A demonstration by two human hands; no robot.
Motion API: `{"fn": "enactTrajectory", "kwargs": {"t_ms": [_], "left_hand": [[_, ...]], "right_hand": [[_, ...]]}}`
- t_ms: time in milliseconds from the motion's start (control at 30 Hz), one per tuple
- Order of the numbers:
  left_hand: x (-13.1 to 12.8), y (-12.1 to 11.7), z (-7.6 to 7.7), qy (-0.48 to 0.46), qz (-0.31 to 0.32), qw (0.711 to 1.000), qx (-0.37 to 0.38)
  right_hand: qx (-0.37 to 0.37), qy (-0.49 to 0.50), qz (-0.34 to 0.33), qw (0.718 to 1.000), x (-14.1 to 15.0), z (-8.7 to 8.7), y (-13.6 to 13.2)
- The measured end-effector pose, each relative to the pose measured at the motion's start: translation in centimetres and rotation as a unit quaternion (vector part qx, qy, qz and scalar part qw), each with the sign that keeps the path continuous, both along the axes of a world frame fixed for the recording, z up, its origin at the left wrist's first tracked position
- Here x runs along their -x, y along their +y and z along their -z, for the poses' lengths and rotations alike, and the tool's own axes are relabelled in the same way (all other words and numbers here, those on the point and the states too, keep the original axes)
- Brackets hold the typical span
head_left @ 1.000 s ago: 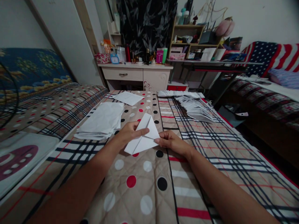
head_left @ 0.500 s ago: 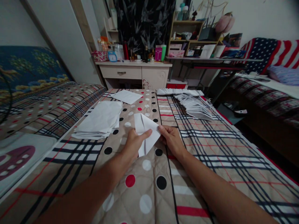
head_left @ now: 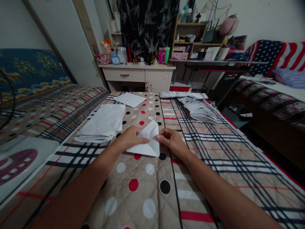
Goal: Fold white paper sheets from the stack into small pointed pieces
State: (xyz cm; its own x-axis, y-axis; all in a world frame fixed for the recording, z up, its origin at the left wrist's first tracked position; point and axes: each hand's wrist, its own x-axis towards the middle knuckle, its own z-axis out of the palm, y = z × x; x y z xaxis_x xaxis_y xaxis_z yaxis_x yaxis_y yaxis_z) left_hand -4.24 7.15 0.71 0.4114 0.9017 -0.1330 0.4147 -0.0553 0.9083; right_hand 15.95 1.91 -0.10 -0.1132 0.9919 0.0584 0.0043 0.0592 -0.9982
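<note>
A folded sheet of white paper [head_left: 148, 148], shaped somewhat like an envelope with flaps meeting near its middle, is held low over the bedspread. My left hand [head_left: 131, 139] grips its left side, thumb on top and the other fingers beneath, partly hidden. At the right edge, my right hand [head_left: 171, 140] pinches the paper between thumb and curled fingers. Left of it lies a stack of white paper sheets [head_left: 103, 122], with a single white sheet [head_left: 130, 99] behind. Many folded white papers [head_left: 199, 110] lie fanned in a row on the far right.
The patterned bedspread [head_left: 133, 203] spreads under everything. A white packet with a purple print [head_left: 17, 159] lies at the left. Beyond the bed stand a white dresser [head_left: 157, 79] with bottles on it and a desk [head_left: 214, 61] with shelves.
The folded paper has been turned between my hands, its corners pointing different ways in each frame. My right hand's hold has shifted along the edge; the stacks have stayed put.
</note>
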Motion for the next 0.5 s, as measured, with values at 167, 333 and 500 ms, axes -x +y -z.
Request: {"fn": "enactTrajectory", "kwargs": {"t_ms": [167,333,500], "left_hand": [[-0.2,0.6,-0.3,0.072,-0.006,0.987,-0.145],[-1.3,0.1,0.1,0.197,-0.047,0.91,-0.362],[-1.6,-1.2,1.1,0.266,0.0,0.884,-0.384]], "right_hand": [[0.038,0.008,0.003,0.999,0.1,0.3,0.2],[0.06,-0.054,0.044,0.996,-0.5,1.2,0.8],[0.002,-0.285,0.101,0.953,-1.3,0.9,1.0]]}}
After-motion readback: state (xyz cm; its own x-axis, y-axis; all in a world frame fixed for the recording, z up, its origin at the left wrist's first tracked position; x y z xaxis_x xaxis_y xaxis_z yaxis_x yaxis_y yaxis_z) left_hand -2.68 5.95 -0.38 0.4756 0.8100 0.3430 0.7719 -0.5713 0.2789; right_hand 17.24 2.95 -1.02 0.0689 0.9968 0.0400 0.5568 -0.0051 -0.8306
